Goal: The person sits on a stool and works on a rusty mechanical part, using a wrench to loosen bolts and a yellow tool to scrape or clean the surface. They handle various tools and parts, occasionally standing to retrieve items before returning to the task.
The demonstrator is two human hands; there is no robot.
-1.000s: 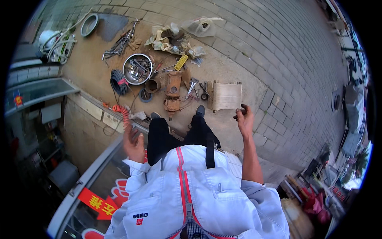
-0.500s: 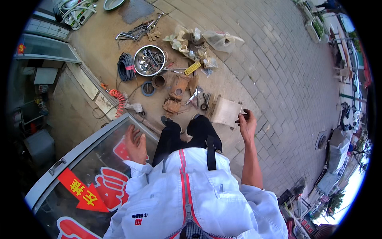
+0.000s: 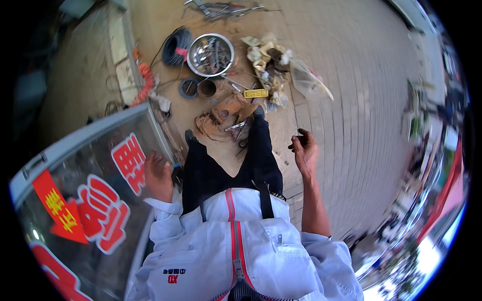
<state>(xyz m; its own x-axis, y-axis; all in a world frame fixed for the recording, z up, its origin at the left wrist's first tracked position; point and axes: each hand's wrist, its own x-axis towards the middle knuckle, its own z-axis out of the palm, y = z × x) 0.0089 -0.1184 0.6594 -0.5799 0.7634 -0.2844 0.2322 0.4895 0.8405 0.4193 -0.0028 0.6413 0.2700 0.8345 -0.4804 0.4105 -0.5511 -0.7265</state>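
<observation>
My left hand (image 3: 159,174) hangs with loosely bent, parted fingers beside the framed glass door (image 3: 138,205) with red decals. My right hand (image 3: 304,153) hangs over the paving, fingers bent but apart, holding nothing visible. My legs in black trousers (image 3: 201,170) point at a rusty metal housing (image 3: 227,105), one shoe beside it. Near it lie wrenches (image 3: 236,128), a yellow rectangular item (image 3: 255,93), a cylindrical metal sleeve (image 3: 206,89) and a blue ring (image 3: 188,88).
A steel bowl of tools (image 3: 210,55), coiled black hose (image 3: 175,49), orange coiled air hose (image 3: 146,80), crumpled plastic bags (image 3: 307,80) and more tools (image 3: 216,11) lie ahead. Grey brick paving (image 3: 351,125) spreads rightward toward clutter and a red canopy (image 3: 449,190).
The view has turned and moved, so the glass door fills more of the left and my feet appear nearer the rusty parts. Both hands keep similar loose poses.
</observation>
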